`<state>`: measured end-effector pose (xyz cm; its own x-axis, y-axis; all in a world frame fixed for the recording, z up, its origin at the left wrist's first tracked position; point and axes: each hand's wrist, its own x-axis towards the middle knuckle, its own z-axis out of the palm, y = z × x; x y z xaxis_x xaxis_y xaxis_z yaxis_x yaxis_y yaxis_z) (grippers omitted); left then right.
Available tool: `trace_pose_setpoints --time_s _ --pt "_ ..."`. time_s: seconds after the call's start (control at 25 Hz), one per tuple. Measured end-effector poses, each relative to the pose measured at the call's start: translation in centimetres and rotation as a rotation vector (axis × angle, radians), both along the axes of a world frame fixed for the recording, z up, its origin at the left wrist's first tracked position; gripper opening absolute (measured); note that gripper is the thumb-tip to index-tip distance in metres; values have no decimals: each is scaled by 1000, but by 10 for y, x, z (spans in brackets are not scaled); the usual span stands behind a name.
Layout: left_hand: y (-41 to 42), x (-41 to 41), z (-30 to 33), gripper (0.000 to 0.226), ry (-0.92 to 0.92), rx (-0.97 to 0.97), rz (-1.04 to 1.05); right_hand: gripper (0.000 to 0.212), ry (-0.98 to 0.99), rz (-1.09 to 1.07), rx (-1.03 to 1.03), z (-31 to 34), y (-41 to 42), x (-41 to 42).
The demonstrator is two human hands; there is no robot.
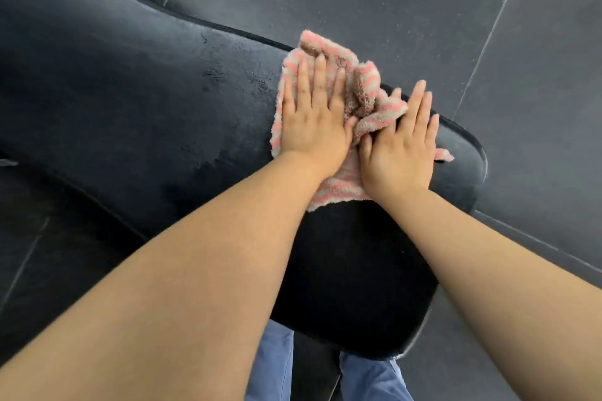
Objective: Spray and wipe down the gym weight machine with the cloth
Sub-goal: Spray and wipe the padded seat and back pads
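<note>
One long black padded vinyl bench pad (136,101) of the weight machine runs from the upper left across to a rounded end at the right, its surface dull and streaked with damp patches near the middle. No containers in view; nothing holds anything else here. One left hand (312,127), bare forearm reaching in from the lower left, lies flat with fingers straight and close together, palm pressing down on the cloth. One pink-and-grey striped fluffy cloth (361,88) sits on the pad under and between both hands: its left part is spread flat beneath the left palm, its middle is bunched into a ridge between the two hands, a lower flap shows below the wrists, and a small corner pokes out past the right hand toward the pad's rounded end. One right hand (404,146), forearm coming in from the lower right, also lies flat, fingers straight and slightly fanned, resting on the cloth's right part with fingertips reaching onto bare pad. The two thumbs nearly meet at the cloth's bunched ridge. Neither hand curls round the cloth; both press it open-palmed. Below the pad, two legs in blue trousers (273,365) show at the bottom edge. Dark grey speckled rubber floor tiles (423,10) with thin seams fill the right and top.
</note>
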<state>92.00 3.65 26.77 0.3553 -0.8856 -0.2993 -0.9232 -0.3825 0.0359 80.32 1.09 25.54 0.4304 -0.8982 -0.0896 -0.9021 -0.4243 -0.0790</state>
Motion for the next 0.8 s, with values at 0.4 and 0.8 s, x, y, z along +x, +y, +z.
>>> trace_pose_setpoints --time_s 0.4,0.8 --pt "11 -11 6 68 34 5 188 11 -316 -35 281 34 3 -37" --pt "101 -160 28 97 464 79 417 44 -371 -800 130 57 59 -120"
